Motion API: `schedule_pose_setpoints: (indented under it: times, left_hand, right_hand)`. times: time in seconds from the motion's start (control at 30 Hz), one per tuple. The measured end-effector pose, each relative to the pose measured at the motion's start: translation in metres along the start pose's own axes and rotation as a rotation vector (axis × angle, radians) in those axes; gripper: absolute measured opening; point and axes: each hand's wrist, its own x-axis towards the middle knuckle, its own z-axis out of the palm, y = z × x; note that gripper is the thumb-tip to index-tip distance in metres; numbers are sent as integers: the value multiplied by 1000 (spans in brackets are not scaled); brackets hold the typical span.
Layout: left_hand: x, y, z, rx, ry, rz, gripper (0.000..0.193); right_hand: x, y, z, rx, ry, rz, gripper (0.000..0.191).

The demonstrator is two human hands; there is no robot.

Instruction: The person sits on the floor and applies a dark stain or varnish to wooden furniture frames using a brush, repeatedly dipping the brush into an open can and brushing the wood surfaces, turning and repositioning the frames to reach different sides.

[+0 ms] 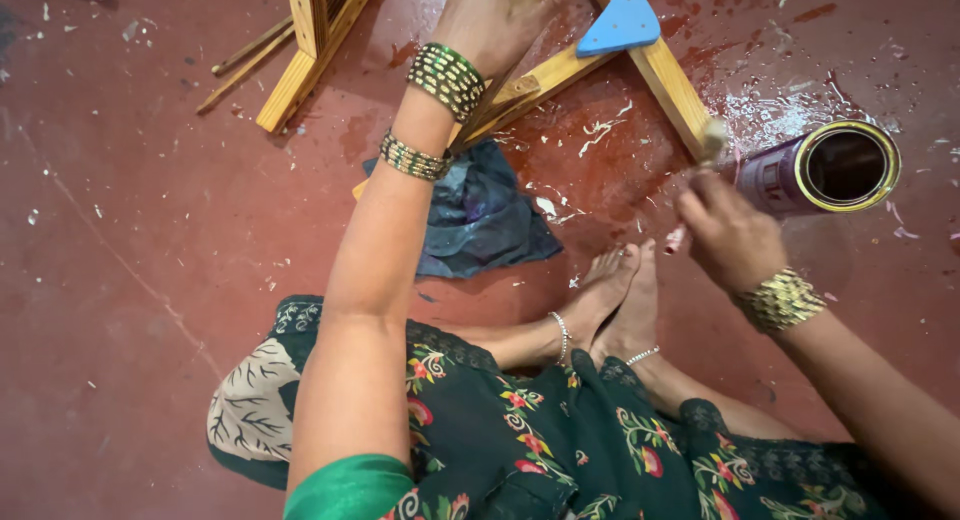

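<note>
On the red floor (pixel 130 310): wooden frame (pixel 560 75), steadied by left hand (pixel 495 20) pressed on it, fingers closed or not, cannot tell. Right hand (pixel 730 235) clamped on paintbrush (pixel 712 140), bristles beside open paint tin (pixel 825 168). Blue rag (pixel 480 215) near feet.

Green floral dress (pixel 560 450), gold bangles (pixel 447 78)

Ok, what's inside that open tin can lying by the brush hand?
The tin can lies on its side, its gold-rimmed mouth toward the camera. Inside shows only dark shadow; any paint in it cannot be made out. The right hand holds a brush beside it.
</note>
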Motion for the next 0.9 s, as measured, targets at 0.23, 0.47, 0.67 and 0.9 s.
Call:
schedule_pose_setpoints:
  times: [0.23, 0.47, 0.67, 0.9]
  left_hand:
    - [3, 11, -6, 142, 22, -112, 66]
    - [8, 17, -6, 225, -9, -148, 75]
    - [11, 9, -1, 267, -13, -137, 76]
    - [7, 12, -6, 235, -9, -126, 69]
  right_hand:
    - [29, 4, 16, 29, 52, -119, 35]
    - [85, 25, 49, -49, 158, -219, 23]
    - [128, 22, 83, -183, 154, -368, 22]
    - [92, 14, 83, -279, -12, -308, 29]
